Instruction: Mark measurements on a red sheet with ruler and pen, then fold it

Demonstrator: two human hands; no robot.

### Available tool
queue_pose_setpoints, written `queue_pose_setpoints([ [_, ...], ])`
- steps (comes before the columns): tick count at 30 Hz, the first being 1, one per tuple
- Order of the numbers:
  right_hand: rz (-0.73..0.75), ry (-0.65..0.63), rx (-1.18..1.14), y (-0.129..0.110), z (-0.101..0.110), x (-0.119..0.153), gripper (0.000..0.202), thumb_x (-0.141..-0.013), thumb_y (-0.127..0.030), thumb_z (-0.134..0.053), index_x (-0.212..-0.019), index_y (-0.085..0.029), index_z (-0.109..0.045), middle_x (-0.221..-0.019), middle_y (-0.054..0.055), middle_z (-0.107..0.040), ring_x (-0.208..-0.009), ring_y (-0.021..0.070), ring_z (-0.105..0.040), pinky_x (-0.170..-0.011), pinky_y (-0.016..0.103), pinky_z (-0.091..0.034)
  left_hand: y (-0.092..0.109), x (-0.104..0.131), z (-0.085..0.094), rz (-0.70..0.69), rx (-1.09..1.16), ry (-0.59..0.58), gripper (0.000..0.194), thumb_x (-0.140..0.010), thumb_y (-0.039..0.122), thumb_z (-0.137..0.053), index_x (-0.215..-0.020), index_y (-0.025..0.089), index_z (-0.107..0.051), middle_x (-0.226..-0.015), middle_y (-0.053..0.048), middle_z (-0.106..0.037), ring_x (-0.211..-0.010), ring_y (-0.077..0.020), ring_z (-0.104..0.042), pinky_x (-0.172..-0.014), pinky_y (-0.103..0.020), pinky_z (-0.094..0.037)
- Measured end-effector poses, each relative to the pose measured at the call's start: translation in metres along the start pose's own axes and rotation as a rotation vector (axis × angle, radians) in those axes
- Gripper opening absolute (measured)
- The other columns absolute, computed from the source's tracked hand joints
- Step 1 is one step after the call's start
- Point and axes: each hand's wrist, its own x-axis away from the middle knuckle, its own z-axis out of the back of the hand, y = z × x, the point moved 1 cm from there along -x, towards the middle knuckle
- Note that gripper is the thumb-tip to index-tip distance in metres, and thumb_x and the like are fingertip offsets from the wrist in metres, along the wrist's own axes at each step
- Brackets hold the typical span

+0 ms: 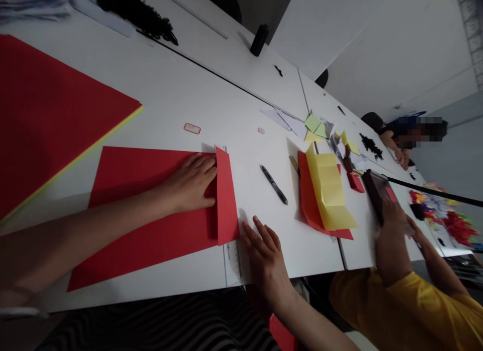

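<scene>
A sheet of red paper (124, 190) lies before me on the white table, its right end folded up into a raised flap (227, 205). My left hand (194, 182) rests flat on the sheet, fingers stretched to the fold and fingertips partly behind the flap. Just right of the flap's lower corner is my right hand (266, 255), fingers apart and holding nothing; whether a fingertip touches the paper I cannot tell. A clear ruler (233, 263) sticks out from under the flap. Beyond my right hand lies a black pen (273, 184).
A stack of red and yellow paper (56, 109) is at the left. Folded yellow paper (330, 190) stands on red paper to the right. A co-worker in a yellow sleeve (426, 300) works beside me. A black bottle (259, 40) stands at the back, near black cords (136, 13).
</scene>
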Motion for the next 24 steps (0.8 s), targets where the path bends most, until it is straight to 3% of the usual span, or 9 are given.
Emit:
queue_pose_setpoints([
  [5, 0.001, 0.000, -0.058, -0.002, 0.005, 0.021, 0.055, -0.080, -0.003, -0.044, -0.129, -0.027, -0.053, -0.141, 0.005, -0.050, -0.138, 0.0268, -0.036, -0.104, 0.054, -0.041, -0.002, 0.000, -0.001, -0.009, 0.001, 0.014, 0.059, -0.080, 0.038, -0.055, -0.132, 0.014, -0.042, -0.135, -0.013, -0.044, -0.127, -0.0303, -0.039, -0.114, -0.050, -0.019],
  [8, -0.097, 0.055, -0.225, 0.008, 0.011, 0.012, 0.044, -0.085, -0.005, -0.043, -0.120, -0.027, -0.059, -0.140, 0.005, -0.052, -0.135, 0.0239, -0.042, -0.103, 0.049, -0.046, -0.002, 0.001, -0.001, -0.014, 0.005, 0.018, 0.060, -0.080, 0.039, -0.055, -0.133, 0.013, -0.042, -0.137, -0.014, -0.043, -0.128, -0.0314, -0.038, -0.114, -0.050, -0.020],
  [13, -0.318, 0.163, -0.593, 0.025, 0.017, -0.049, 0.041, -0.093, -0.028, -0.049, -0.134, -0.026, -0.049, -0.137, 0.009, -0.054, -0.123, 0.0226, -0.055, -0.098, 0.043, -0.052, 0.000, 0.002, 0.001, -0.029, -0.051, 0.019, 0.053, -0.084, 0.039, -0.052, -0.129, 0.011, -0.050, -0.142, -0.018, -0.039, -0.133, -0.0342, -0.033, -0.113, -0.054, -0.019],
  [17, -0.335, 0.150, -0.794, 0.025, 0.011, -0.109, 0.055, -0.089, -0.042, -0.056, -0.139, -0.025, -0.042, -0.140, 0.011, -0.051, -0.122, 0.0233, -0.055, -0.088, 0.038, -0.057, -0.001, 0.003, -0.002, -0.008, -0.044, 0.015, 0.052, -0.083, 0.048, -0.054, -0.130, 0.028, -0.052, -0.147, -0.010, -0.038, -0.137, -0.0329, -0.029, -0.112, -0.058, -0.015],
  [20, -0.358, 0.127, -0.799, 0.031, 0.006, -0.137, 0.062, -0.085, -0.041, -0.061, -0.140, -0.025, -0.039, -0.121, 0.010, -0.065, -0.108, 0.0220, -0.064, -0.083, 0.036, -0.057, -0.003, 0.004, -0.004, 0.000, -0.005, 0.003, 0.047, -0.083, 0.050, -0.055, -0.126, 0.032, -0.056, -0.148, -0.008, -0.038, -0.139, -0.0341, -0.027, -0.112, -0.060, -0.011],
  [24, -0.503, 0.014, -0.797, 0.054, 0.001, -0.148, 0.057, -0.081, -0.033, -0.061, -0.135, -0.020, -0.045, -0.088, 0.004, -0.072, -0.078, 0.0197, -0.068, -0.072, 0.035, -0.056, -0.004, 0.006, -0.005, -0.007, 0.042, 0.013, 0.045, -0.086, 0.052, -0.052, -0.126, 0.034, -0.057, -0.150, -0.007, -0.035, -0.139, -0.0337, -0.027, -0.112, -0.061, -0.009],
])
